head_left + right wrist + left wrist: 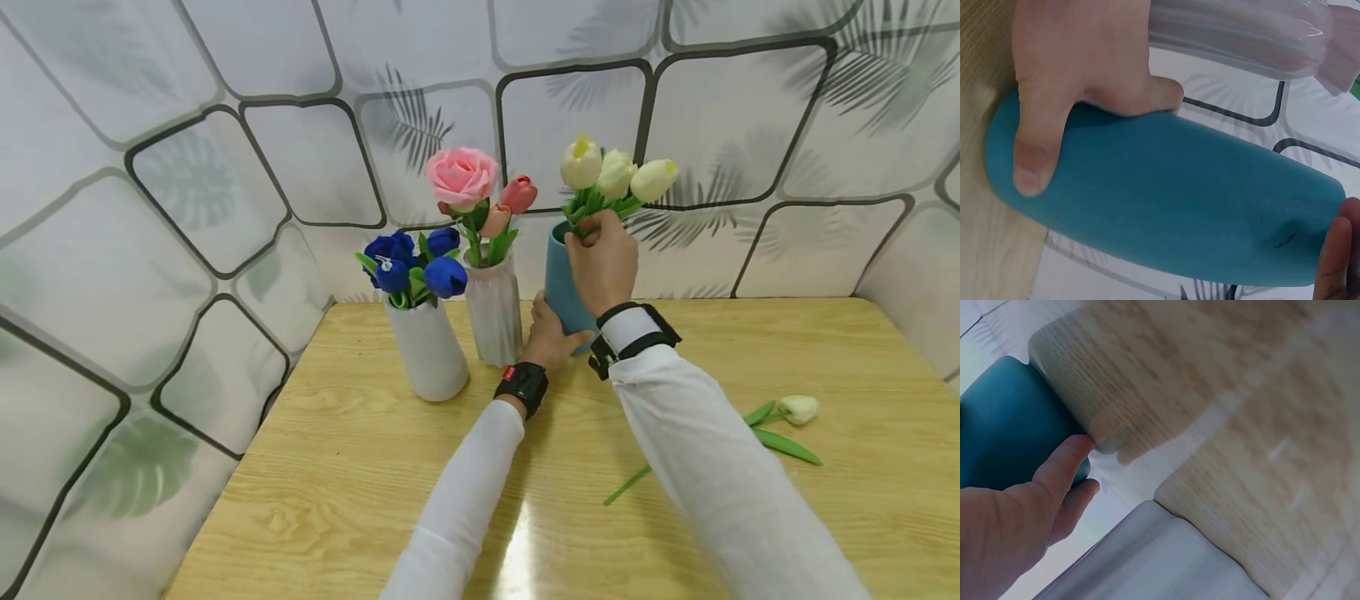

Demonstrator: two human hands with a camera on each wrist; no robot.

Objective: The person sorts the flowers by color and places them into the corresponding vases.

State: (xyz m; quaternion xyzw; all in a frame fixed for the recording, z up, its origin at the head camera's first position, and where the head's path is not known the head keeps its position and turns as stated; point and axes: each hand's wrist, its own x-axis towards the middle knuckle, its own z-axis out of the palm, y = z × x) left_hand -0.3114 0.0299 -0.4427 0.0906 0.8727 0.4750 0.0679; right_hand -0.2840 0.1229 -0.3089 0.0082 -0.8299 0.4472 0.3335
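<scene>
At the back of the table stands a teal vase (558,271), tilted slightly in the head view. My left hand (550,337) grips it low down, thumb across the front near the base; the right wrist view shows this thumb pressed on the teal wall (1179,194). At the vase's mouth my right hand (609,262) pinches the stems of three cream-white tulips (617,173), their heads above the rim and the lower stems hidden. In the right wrist view only its fingertips (1334,256) show, right at the rim.
Left of the teal vase stand a ribbed white vase (495,321) with a pink rose (462,177) and pink tulips, and a smooth white vase (427,350) with blue flowers (446,277). One loose white tulip (797,409) lies on the table, partly under my right sleeve. A patterned curtain (712,125) hangs behind.
</scene>
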